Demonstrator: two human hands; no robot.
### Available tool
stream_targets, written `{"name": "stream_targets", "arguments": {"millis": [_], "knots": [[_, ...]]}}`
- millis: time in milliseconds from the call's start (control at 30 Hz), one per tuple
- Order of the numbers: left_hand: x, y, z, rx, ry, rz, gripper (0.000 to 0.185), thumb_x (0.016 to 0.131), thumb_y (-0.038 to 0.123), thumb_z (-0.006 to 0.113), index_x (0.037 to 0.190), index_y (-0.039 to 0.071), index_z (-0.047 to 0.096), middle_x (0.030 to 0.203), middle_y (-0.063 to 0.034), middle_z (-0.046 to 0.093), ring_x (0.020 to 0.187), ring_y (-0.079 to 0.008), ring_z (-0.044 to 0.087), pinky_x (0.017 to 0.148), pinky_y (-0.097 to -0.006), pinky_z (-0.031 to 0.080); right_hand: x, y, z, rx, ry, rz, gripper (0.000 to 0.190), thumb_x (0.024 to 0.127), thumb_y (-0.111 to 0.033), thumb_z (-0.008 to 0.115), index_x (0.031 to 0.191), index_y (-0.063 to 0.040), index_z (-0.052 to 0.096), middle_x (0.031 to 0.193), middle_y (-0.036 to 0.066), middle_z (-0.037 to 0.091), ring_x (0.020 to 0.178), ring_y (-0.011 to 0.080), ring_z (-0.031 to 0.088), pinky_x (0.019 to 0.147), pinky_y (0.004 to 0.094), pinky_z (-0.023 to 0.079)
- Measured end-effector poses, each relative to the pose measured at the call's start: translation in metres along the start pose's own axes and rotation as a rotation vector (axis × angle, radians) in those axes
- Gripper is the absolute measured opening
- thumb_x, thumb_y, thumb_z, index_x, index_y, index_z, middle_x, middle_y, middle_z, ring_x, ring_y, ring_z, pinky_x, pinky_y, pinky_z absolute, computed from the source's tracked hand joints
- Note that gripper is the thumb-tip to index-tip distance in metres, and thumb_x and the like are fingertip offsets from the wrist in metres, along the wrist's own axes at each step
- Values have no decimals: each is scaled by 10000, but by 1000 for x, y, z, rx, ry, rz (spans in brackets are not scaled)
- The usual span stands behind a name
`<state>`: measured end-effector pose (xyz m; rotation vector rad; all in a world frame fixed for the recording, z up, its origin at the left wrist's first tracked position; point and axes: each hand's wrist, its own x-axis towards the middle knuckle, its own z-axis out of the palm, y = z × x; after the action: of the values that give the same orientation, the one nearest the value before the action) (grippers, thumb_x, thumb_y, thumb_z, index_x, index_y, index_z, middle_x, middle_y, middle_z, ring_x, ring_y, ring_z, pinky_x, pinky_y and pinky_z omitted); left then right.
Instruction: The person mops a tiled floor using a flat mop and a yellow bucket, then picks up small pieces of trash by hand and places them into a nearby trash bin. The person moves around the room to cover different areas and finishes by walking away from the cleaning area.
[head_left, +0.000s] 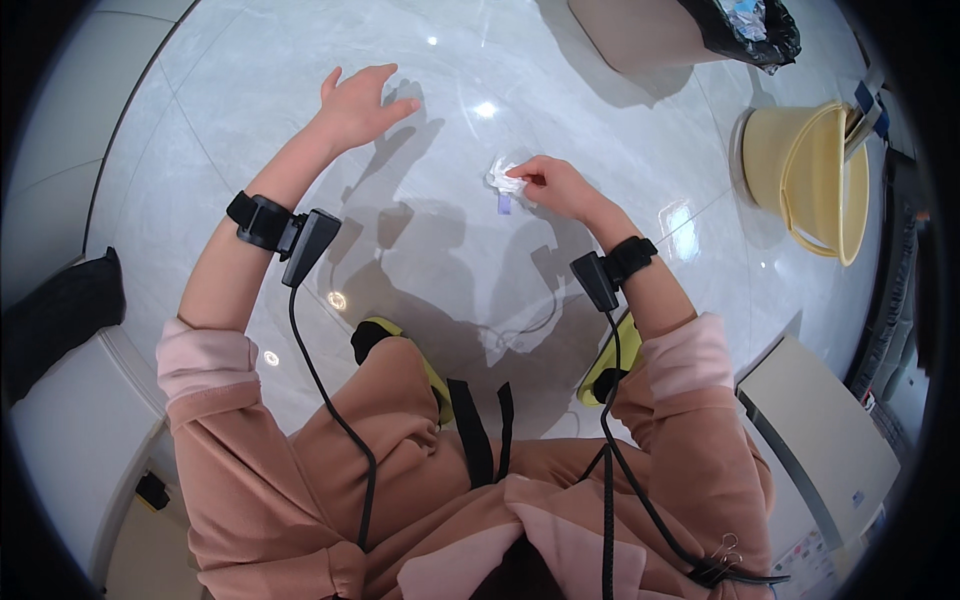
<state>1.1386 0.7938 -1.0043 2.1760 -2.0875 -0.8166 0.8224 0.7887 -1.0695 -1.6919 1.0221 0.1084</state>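
My right hand (556, 185) has its fingertips pinched on a crumpled white tissue (504, 174) at the grey tiled floor (465, 292). Just below the tissue, partly touching it, is a small pale purple slip (504, 205). Over the floor to the left, my left hand (365, 107) is held with its fingers spread and nothing in it; its shadow falls beside it. Each forearm wears a black strap with a wired device.
A bin (645, 34) lined with a black bag stands at the upper right, crumpled waste inside. Below it is a yellow bucket (795, 161) holding some handles. A black cloth-like item (67, 322) lies at the left. A pale box-like unit (821, 442) stands at the lower right.
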Motion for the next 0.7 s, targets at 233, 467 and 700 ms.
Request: {"name": "stream_targets", "arguments": {"millis": [233,467,700], "knots": [[2,1,3,27,1,7,730,796,545,528,1313,42,415,1279,-142,492,1178,-242,465,1087,-453,110,-25,-24,35,-205,233,-118,325,734,-28,570,1058,-33,552,965,113,478,833,222,536,711,321,481],[2,7,-3,6,-55,-4,732,800,538,510,1322,36,397,1303,-143,468,1240,-240,408,1080,-470,82,-18,-41,89,-755,413,-55,208,736,-30,545,935,-55,490,908,138,455,824,301,539,627,353,514],[0,14,-8,-9,-34,7,705,797,516,534,1303,36,425,1259,-146,507,1186,-250,459,1079,-472,104,-19,-28,45,-273,418,-32,208,758,-61,572,944,-38,482,790,96,549,731,222,582,601,331,483]]}}
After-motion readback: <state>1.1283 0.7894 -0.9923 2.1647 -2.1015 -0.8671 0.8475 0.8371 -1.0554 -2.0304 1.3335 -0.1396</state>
